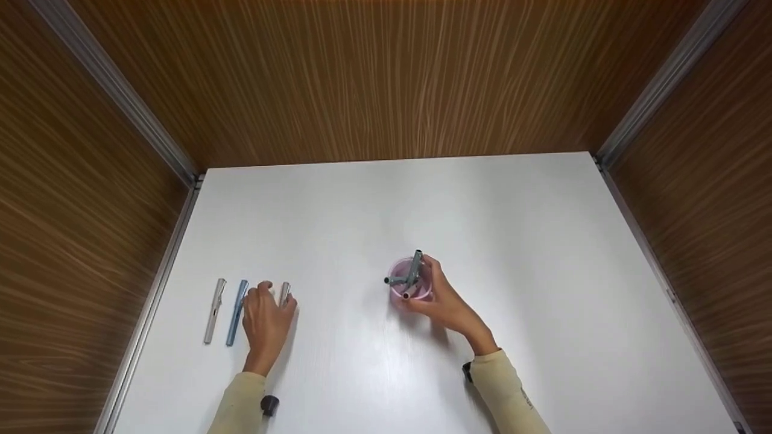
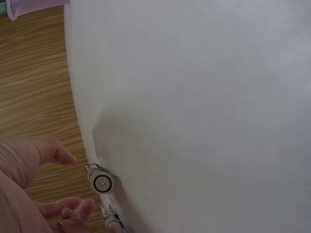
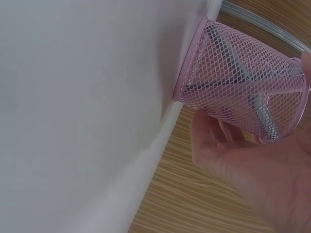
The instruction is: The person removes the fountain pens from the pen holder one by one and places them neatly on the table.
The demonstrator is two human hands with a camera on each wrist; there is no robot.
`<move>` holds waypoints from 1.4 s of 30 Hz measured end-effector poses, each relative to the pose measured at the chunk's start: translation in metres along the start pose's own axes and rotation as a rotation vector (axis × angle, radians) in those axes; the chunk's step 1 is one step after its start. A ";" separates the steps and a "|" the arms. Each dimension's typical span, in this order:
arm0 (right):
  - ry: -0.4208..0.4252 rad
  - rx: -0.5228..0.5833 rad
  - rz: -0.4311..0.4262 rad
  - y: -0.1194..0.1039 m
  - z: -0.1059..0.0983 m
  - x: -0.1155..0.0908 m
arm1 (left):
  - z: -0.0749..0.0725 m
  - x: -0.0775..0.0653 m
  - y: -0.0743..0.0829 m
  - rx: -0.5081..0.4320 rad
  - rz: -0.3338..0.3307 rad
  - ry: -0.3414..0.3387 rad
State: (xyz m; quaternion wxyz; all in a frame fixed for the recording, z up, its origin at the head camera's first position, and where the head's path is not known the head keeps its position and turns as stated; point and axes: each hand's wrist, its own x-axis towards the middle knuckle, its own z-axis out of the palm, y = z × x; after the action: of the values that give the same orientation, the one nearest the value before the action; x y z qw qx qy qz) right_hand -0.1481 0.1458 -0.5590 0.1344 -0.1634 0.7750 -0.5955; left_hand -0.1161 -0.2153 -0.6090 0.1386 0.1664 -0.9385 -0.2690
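Note:
My right hand [image 1: 445, 303] grips a pink mesh pen cup [image 1: 395, 299] that stands upright on the white table. Several pens lean inside the cup, among them a grey-green pen [image 1: 415, 268]. My left hand [image 1: 267, 319] reaches over a light silver pen [image 1: 284, 292], whose lower part it hides in the head view. In the left wrist view, thumb and fingers are spread on either side of that pen's round end [image 2: 102, 184], apart from it. Left of the hand, a blue pen [image 1: 236, 319] and another silver pen [image 1: 213, 313] lie roughly parallel.
The white table [image 1: 338, 223] is bounded by wood-grain panels [image 1: 386, 78] at the back and both sides. Metal rails [image 1: 154, 301] run along its side edges. Both sleeves lie low over the table's near part, each with a small black piece at the wrist.

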 end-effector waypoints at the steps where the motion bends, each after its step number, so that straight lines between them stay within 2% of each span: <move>1: 0.001 -0.003 0.003 0.000 0.000 0.000 | 0.000 -0.001 0.001 -0.001 0.015 0.017; 9: -0.002 -0.003 -0.003 0.000 0.001 0.000 | 0.002 -0.006 0.015 -0.026 0.119 0.137; 13: -0.033 0.067 -0.019 0.006 0.001 0.002 | 0.005 -0.011 0.028 -0.110 0.184 0.172; 16: -0.049 0.089 -0.018 0.010 0.001 0.004 | 0.008 -0.015 0.039 -0.193 0.221 0.181; 21: -0.040 0.083 0.009 0.002 -0.002 0.002 | 0.019 -0.022 0.057 -0.326 0.257 0.161; 26: -0.066 0.069 0.002 -0.001 -0.003 0.001 | 0.032 -0.030 0.071 -0.404 0.300 0.172; 30: -0.064 0.049 0.007 -0.001 -0.003 0.000 | 0.038 -0.035 0.081 -0.482 0.350 0.154; 34: -0.044 0.034 0.008 -0.003 -0.002 0.000 | 0.044 -0.040 0.090 -0.595 0.385 0.104; 37: -0.033 0.028 0.002 -0.001 -0.002 0.001 | 0.048 -0.042 0.097 -0.683 0.380 0.051; 42: -0.010 0.013 0.002 0.018 0.001 0.007 | 0.056 -0.047 0.109 -0.808 0.337 -0.026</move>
State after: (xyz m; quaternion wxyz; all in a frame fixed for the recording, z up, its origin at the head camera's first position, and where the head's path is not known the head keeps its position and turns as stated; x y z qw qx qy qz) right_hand -0.1554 0.1463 -0.5770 0.1402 -0.1649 0.7707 -0.5994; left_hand -0.1189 -0.0838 -0.6031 0.2226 -0.0598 -0.7737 -0.5901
